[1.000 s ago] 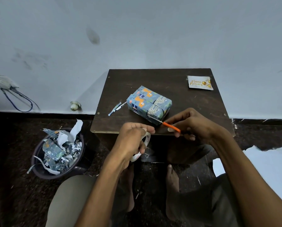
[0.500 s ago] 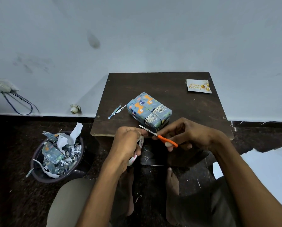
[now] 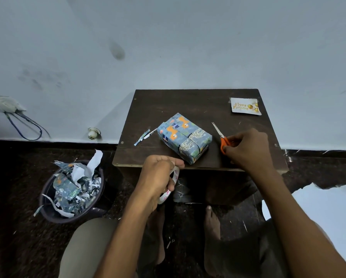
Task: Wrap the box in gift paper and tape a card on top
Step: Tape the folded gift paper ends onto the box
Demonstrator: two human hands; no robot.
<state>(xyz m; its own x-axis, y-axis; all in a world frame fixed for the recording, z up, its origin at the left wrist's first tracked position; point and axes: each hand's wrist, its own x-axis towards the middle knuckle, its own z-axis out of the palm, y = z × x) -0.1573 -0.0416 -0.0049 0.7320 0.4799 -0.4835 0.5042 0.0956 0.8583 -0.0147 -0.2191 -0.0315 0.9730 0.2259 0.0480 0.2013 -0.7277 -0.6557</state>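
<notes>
Right hand (image 3: 248,149) swung orange-handled scissors (image 3: 221,137) from frame centre to right of wrapped box (image 3: 184,137); left hand (image 3: 158,175) gripped white tape roll (image 3: 171,187). Strip likely cut; card (image 3: 245,106) next.

blue animal-print box (image 3: 184,137), orange-handled scissors (image 3: 221,138), dark brown table (image 3: 188,101)

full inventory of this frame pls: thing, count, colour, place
wrapped box: 1, blue animal-print paper, table centre
card: 1, white with gold lettering, far right corner of table
scissors: 1, orange handles, on table right of box, in right hand
tape roll: 1, white, in left hand at table's near edge
paper scrap: 1, blue-white, table left of box
table: 1, dark brown, against wall
bin: 1, dark, full of paper scraps, floor left
white sheet: 1, floor right
left hand: holds tape roll
right hand: grips scissors
</notes>
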